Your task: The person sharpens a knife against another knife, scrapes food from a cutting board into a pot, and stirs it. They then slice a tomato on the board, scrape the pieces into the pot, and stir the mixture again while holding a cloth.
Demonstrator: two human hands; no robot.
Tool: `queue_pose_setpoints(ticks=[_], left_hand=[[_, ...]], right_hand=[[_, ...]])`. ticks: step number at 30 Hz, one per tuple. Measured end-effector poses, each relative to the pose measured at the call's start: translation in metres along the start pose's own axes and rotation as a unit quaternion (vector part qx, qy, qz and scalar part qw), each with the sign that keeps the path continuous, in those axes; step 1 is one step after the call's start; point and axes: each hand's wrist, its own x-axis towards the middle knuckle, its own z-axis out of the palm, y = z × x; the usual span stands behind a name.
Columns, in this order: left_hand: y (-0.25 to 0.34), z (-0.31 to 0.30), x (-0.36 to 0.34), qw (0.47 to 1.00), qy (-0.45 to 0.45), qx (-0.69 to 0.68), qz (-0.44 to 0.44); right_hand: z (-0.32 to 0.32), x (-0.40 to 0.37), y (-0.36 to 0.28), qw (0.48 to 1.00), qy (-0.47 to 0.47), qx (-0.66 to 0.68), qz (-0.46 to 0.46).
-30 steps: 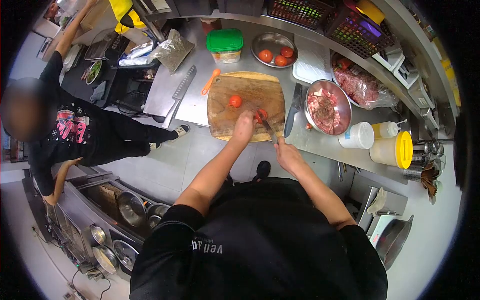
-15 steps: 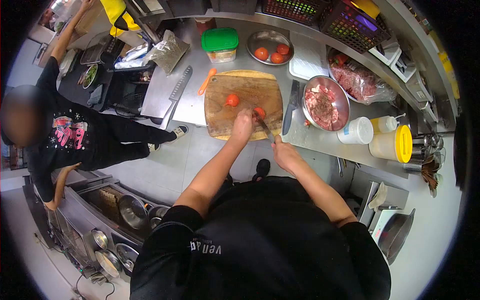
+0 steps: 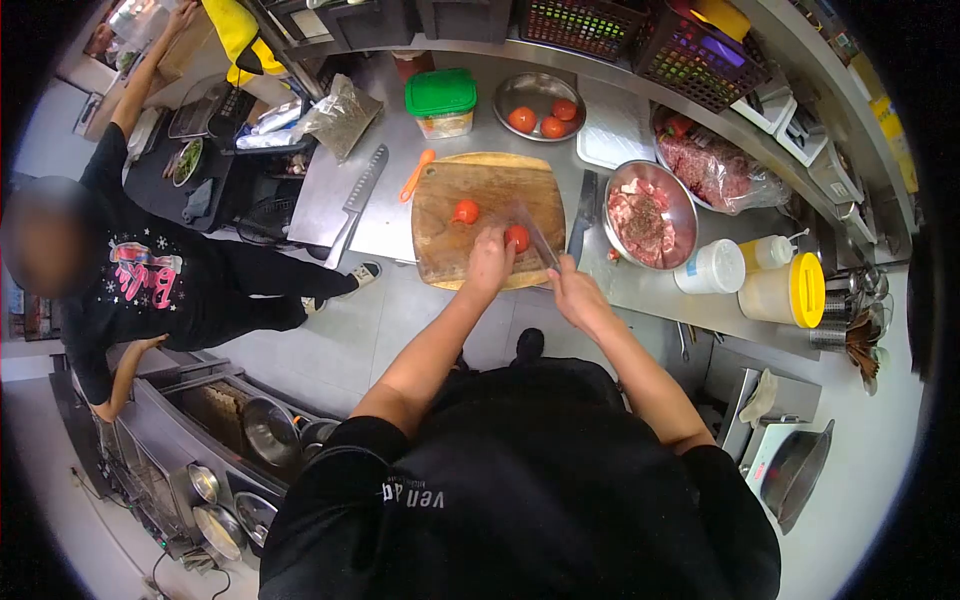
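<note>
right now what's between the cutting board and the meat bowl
In the head view, a knife and a small scrap lie between cutting board and meat bowl.

Three tomatoes [image 3: 553, 127] sat in one steel dish [image 3: 540, 88], and two more, whole or cut, were on one cutting board [image 3: 437, 235]. On or above the counter [image 3: 312, 200] were three knives [image 3: 372, 175], one green-lidded tub [image 3: 440, 98] and one bowl of meat [image 3: 684, 217].
</note>
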Motion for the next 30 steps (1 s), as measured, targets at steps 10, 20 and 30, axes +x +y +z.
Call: queue_pose_setpoints(ticks=[10, 20, 30], left_hand=[[-0.014, -0.006, 0.037, 0.970, -0.150, 0.063, 0.178], [-0.006, 0.003, 0.020, 0.989, -0.080, 0.075, 0.101], [-0.005, -0.002, 0.010, 0.994, -0.032, 0.055, 0.084]], right_hand=[[0.009, 0.002, 0.045, 0.993, 0.098, 0.008, -0.066], [0.032, 0.001, 0.045, 1.000, 0.016, 0.001, -0.020], [0.035, 0.038, 0.042, 0.998, 0.034, -0.010, -0.053]])
